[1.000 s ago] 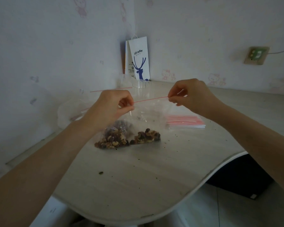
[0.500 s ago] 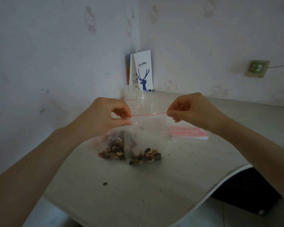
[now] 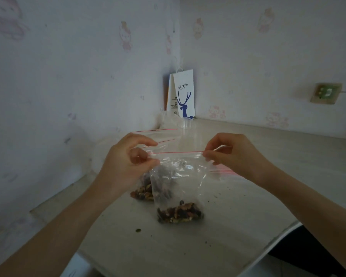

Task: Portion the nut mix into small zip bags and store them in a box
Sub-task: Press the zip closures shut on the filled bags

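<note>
A small clear zip bag (image 3: 180,184) with a red zip line hangs upright over the table, a portion of nut mix (image 3: 180,213) lying in its bottom. My left hand (image 3: 126,164) pinches the left end of its top edge. My right hand (image 3: 232,154) pinches the right end, so the zip line is stretched between them. Behind it a larger clear bag (image 3: 164,136) with red zip lines stands open, with more nut mix (image 3: 142,193) in it, partly hidden by my left hand.
A stack of flat zip bags (image 3: 224,170) lies behind my right hand. A white paper coffee bag (image 3: 184,94) stands in the wall corner, a clear plastic cup (image 3: 186,123) in front of it. Crumbs dot the table (image 3: 188,246), whose curved edge runs at lower right.
The small bag has been lifted and now hangs higher between my hands, with its nuts settled at the bottom. The camera has tilted upward.
</note>
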